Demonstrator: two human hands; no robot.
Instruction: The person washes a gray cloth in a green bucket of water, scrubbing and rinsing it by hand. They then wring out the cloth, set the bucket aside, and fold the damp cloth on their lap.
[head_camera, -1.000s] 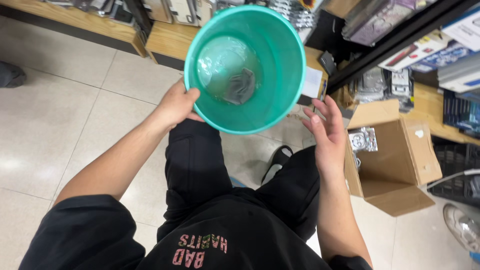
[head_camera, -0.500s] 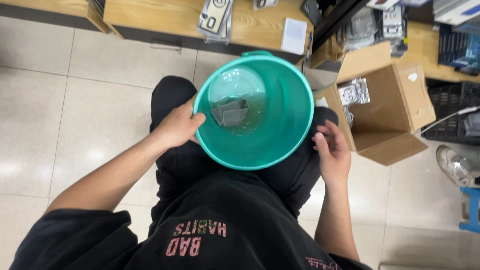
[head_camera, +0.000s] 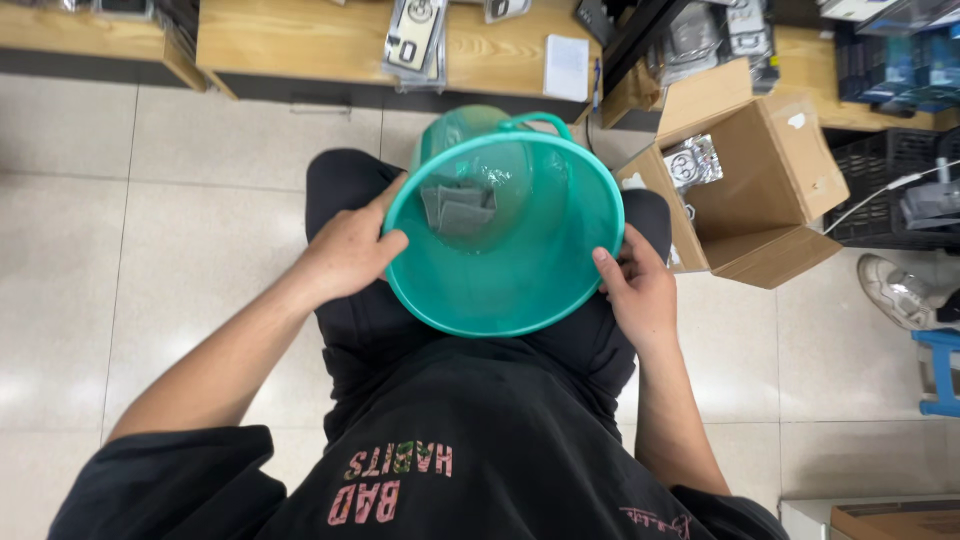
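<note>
Teal bucket (head_camera: 520, 290) on lap, left hand (head_camera: 345, 255) gripping its rim, right hand (head_camera: 640, 295) clasping opposite rim, 2 grey packets (head_camera: 460, 208) inside

Bucket (head_camera: 520, 270) sits on the seated person's lap, mouth up toward the camera. Left hand (head_camera: 345, 255) on its left rim, right hand (head_camera: 635, 290) on its right rim. Flat packets (head_camera: 458, 208) lie inside at the bottom. Open cardboard box (head_camera: 750, 180) on the floor right of the bucket, a sealed packet (head_camera: 692, 162) in it. Wooden shelf (head_camera: 330, 45) runs ahead, beyond the knees.
</note>
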